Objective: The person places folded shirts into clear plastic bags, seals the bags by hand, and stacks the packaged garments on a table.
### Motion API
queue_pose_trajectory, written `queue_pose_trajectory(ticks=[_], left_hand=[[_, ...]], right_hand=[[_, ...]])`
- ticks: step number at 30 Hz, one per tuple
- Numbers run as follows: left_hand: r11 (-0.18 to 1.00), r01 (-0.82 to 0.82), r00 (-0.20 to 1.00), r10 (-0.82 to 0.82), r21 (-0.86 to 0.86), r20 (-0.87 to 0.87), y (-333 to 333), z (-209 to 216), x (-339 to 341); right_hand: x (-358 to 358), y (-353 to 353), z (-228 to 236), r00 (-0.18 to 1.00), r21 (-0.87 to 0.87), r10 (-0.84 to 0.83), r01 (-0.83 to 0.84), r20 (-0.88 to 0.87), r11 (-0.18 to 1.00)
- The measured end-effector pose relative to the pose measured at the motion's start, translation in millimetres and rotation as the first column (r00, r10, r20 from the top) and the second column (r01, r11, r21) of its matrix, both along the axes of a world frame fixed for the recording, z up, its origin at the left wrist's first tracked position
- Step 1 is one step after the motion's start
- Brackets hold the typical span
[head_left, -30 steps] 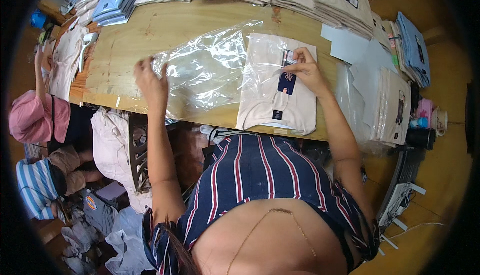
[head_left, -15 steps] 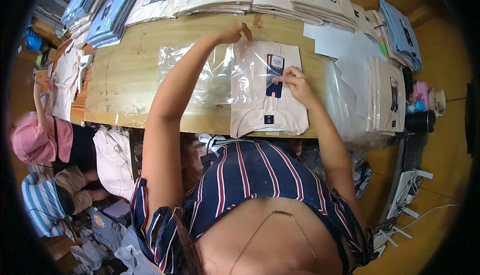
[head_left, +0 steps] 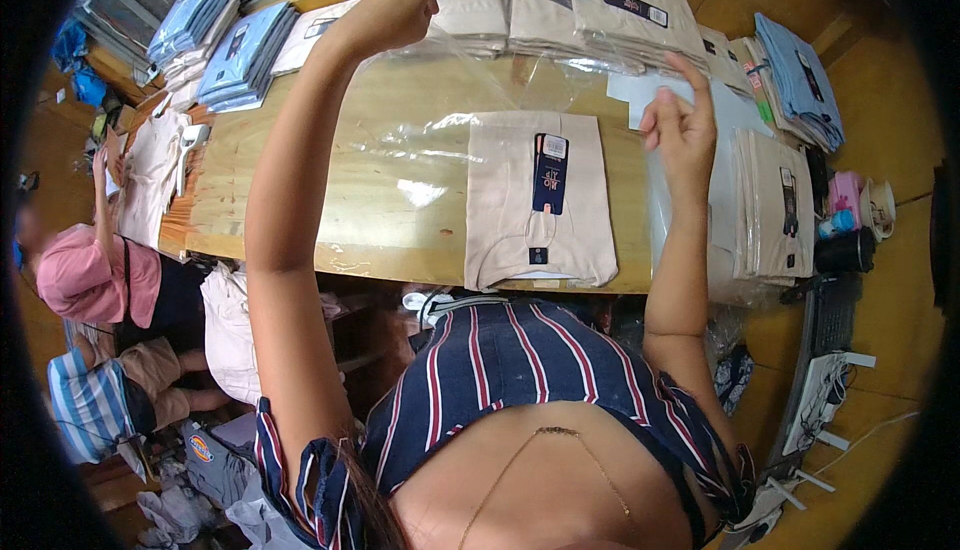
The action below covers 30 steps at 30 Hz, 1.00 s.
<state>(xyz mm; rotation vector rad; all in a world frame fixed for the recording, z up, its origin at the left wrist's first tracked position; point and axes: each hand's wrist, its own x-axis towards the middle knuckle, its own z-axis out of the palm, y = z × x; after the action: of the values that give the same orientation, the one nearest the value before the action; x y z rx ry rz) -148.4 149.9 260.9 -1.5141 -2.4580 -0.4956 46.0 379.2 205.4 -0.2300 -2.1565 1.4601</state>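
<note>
A folded cream T-shirt (head_left: pixel 500 180) lies flat on the wooden table in front of me, collar toward me, with a dark hang tag (head_left: pixel 549 175) on its front. Above the table's far side, my left hand (head_left: pixel 400 12) is raised and pinches the edge of a clear plastic bag (head_left: pixel 430 100). The bag hangs loosely in the air, partly over the table and the far stacks. To the right, my right hand (head_left: pixel 685 135) is lifted with its index finger stretched up near the bag's edge and its other fingers partly bent. Nothing shows in its grip.
Stacks of bagged cream shirts (head_left: pixel 640 35) and blue shirts (head_left: pixel 250 55) line the table's (head_left: pixel 260 190) far side. More cream shirts (head_left: pixel 772 200) and clear plastic sheets stand at the right. A black cup (head_left: pixel 843 250) sits beyond them. Two people (head_left: pixel 95 280) are at the left.
My left hand has lifted the bag up and away from the shirt. My right hand has left the tag and risen to the far right. The shirt lies uncovered.
</note>
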Motion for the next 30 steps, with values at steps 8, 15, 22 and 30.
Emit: queue_pose_trajectory(ticks=[8, 15, 22, 30], left_hand=[[0.981, 0.007, 1.000, -0.001, 0.193, -0.030, 0.4, 28.6, 18.5], [0.732, -0.014, 0.924, 0.270, 0.681, -0.270, 26.8, 37.4, 14.7], [0.293, 0.467, 0.703, 0.448, 0.834, -0.552, 44.6, 19.4, 34.6], [0.467, -0.521, 0.850, 0.359, 0.714, 0.386, 38.2, -195.0, 12.9]], right_hand=[[-60.4, -0.2, -2.5, 0.887, 0.047, 0.232, -0.272, 0.399, 0.961], [-123.5, 21.4, 19.4, 0.995, 0.424, -0.098, 0.101, -0.031, 0.900], [-88.5, 17.5, 67.4, 0.442, -0.032, -0.411, 0.649, -0.797, 0.760], [-100.5, 52.4, -165.5, 0.956, 0.203, -0.202, 0.246, -0.214, 0.948]])
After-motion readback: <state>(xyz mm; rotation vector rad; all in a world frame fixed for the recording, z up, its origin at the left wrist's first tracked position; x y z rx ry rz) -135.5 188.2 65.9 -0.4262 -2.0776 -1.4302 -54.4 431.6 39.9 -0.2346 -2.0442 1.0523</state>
